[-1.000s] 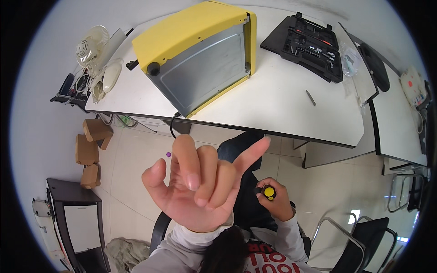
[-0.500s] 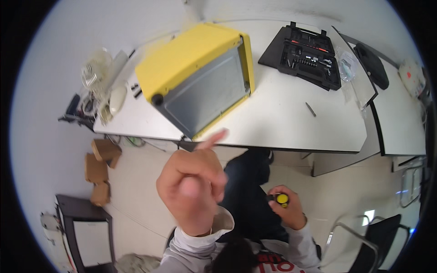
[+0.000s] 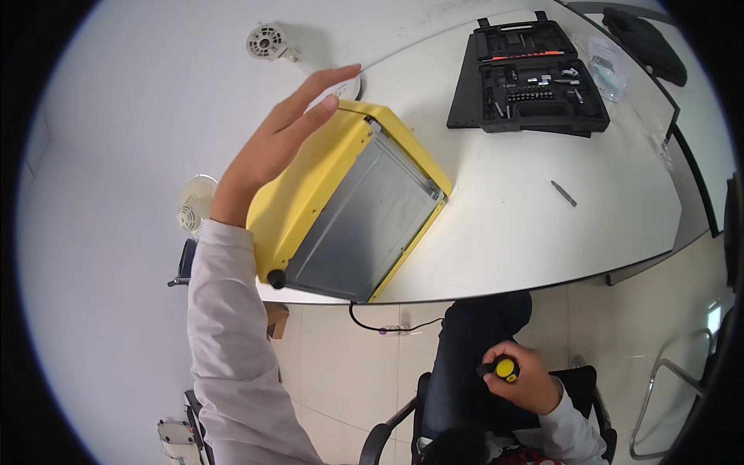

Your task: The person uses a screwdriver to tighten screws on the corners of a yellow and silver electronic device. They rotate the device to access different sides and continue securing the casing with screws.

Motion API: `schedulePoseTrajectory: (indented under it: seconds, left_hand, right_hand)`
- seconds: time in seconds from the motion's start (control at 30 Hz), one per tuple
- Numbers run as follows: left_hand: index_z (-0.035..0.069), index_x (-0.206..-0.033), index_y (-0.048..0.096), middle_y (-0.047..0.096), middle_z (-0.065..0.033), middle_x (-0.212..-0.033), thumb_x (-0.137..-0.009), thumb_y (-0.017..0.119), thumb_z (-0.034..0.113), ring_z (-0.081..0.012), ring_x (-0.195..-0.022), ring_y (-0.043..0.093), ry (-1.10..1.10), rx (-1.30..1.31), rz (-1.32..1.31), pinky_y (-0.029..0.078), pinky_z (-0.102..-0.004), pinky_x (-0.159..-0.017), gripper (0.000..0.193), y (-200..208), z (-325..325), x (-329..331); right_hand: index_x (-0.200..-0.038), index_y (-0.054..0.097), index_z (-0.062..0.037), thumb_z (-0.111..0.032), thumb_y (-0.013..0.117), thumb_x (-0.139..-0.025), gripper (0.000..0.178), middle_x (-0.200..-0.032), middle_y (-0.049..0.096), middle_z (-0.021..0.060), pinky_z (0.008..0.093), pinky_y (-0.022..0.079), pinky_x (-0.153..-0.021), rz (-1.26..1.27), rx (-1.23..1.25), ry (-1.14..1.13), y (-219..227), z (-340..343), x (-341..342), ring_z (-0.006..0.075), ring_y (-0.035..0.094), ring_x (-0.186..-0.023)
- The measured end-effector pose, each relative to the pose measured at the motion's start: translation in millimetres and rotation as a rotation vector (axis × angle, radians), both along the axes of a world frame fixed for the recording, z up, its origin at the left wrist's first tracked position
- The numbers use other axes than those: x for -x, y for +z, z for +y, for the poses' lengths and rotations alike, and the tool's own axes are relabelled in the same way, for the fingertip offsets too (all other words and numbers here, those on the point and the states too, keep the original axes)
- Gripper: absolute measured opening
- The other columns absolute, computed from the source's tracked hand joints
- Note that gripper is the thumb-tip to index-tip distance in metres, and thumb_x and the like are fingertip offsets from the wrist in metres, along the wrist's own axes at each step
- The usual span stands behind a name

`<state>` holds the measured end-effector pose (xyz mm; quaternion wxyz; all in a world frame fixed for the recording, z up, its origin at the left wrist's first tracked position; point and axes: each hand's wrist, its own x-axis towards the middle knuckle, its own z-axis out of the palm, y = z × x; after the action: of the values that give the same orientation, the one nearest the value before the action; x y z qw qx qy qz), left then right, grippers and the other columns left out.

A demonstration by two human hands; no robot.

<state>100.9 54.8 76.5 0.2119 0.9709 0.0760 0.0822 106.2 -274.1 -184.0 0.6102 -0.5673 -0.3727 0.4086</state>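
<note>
Ideally, the empty left hand point(image 3: 280, 139) over the boxy yellow-and-grey metal appliance point(image 3: 360, 221) braces gently; the right hand point(image 3: 533, 381) grips a round-ended black-and-yellow tool point(image 3: 506, 368)

Left arm point(image 3: 236, 333) stretched forward, left grip point(image 3: 280, 141) unclenched; right grip point(image 3: 533, 381) curled, nearer body.

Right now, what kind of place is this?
Maybe an office used as a workroom: there's a big white desk, and on it an open black tool case and a yellow box with a grey metal panel.
</note>
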Motion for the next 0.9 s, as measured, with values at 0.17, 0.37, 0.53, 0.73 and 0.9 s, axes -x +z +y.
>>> schedulePoseTrajectory:
  seconds: [0.17, 0.37, 0.53, 0.73, 0.9]
  left_hand:
    - [0.005, -0.133, 0.050, 0.052, -0.0112, -0.130, -0.097, 0.041, 0.030, -0.0216, -0.118, 0.047, -0.059, 0.161, 0.129, 0.033, -0.0330, -0.103, 0.044, -20, 15, -7]
    - [0.003, -0.124, 0.054, 0.053, -0.0093, -0.120, -0.099, 0.037, 0.025, -0.0177, -0.109, 0.049, -0.137, 0.004, 0.113, 0.036, -0.0287, -0.095, 0.037, -23, 15, -8]
    - [0.004, -0.116, 0.055, 0.053, -0.0073, -0.114, -0.099, 0.038, 0.028, -0.0154, -0.103, 0.051, -0.054, -0.024, 0.074, 0.038, -0.0275, -0.091, 0.035, -26, 9, -12]
    - [0.004, -0.113, 0.057, 0.055, -0.0076, -0.110, -0.099, 0.039, 0.031, -0.0149, -0.098, 0.053, -0.043, -0.055, 0.018, 0.041, -0.0276, -0.087, 0.035, -31, 9, -14]
    - [0.003, -0.106, 0.062, 0.061, -0.0084, -0.101, -0.097, 0.045, 0.028, -0.0196, -0.092, 0.054, -0.003, -0.017, -0.054, 0.042, -0.0305, -0.085, 0.032, -33, 7, -13]
  right_hand:
    - [-0.092, 0.058, -0.0004, -0.008, 0.073, -0.073, 0.025, -0.087, 0.063, 0.0098, 0.0252, 0.049, -0.071, 0.095, 0.034, 0.102, 11, 4, -16, 0.0165, 0.061, -0.075]
    - [-0.093, 0.058, -0.0006, -0.008, 0.074, -0.073, 0.026, -0.088, 0.063, 0.0102, 0.0254, 0.049, -0.072, 0.113, 0.042, 0.150, 9, 15, -24, 0.0182, 0.063, -0.077]
    - [-0.094, 0.058, -0.0015, -0.008, 0.074, -0.074, 0.027, -0.088, 0.063, 0.0098, 0.0254, 0.049, -0.072, 0.168, -0.023, 0.236, 18, 25, -24, 0.0172, 0.062, -0.078]
    - [-0.095, 0.058, -0.0023, -0.008, 0.074, -0.075, 0.026, -0.094, 0.062, 0.0070, 0.0221, 0.044, -0.064, 0.378, -0.246, 0.188, 48, 48, -31, 0.0097, 0.057, -0.069]
    - [-0.096, 0.059, -0.0006, -0.006, 0.073, -0.074, 0.027, -0.093, 0.061, 0.0060, 0.0199, 0.038, -0.060, 0.440, -0.350, 0.152, 61, 62, -27, 0.0053, 0.052, -0.063]
